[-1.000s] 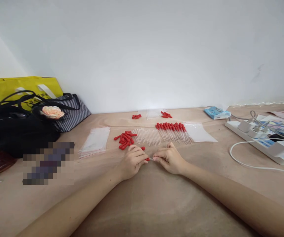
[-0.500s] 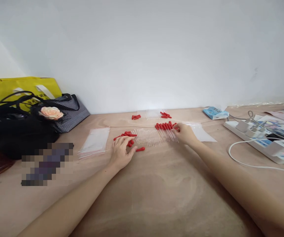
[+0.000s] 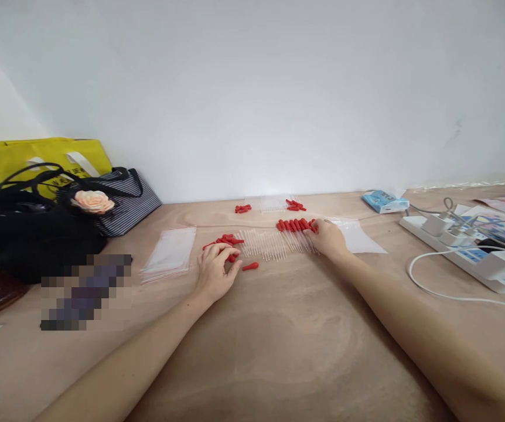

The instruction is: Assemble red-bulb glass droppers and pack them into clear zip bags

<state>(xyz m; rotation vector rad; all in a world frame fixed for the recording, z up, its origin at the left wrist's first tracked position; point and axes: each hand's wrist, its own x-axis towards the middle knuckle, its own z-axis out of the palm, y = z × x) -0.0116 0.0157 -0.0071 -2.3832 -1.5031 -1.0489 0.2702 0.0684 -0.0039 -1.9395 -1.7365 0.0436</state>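
My left hand (image 3: 217,271) lies over a pile of loose red rubber bulbs (image 3: 227,239), its fingers loosely bent and the thumb apart from them. One single red bulb (image 3: 251,266) lies just right of that thumb. Thin clear tubes (image 3: 263,244) lie side by side between my hands. To their right is a row of droppers (image 3: 294,225), clear tubes with red bulbs on their far ends. At the right end of this row, my right hand (image 3: 328,237) has its fingers closed around a dropper, mostly hidden by the fingers.
Clear plastic bags (image 3: 171,252) are stacked at left, with another bag (image 3: 358,235) beside my right hand. Smaller groups of red bulbs (image 3: 295,206) and tubes lie near the wall. A power strip (image 3: 467,252) with cables is at right; a striped bag (image 3: 125,199) stands at left.
Both hands stay in nearly the same places. My right fingers have shifted slightly at the end of the dropper row. The whole view has drifted a little to the right.
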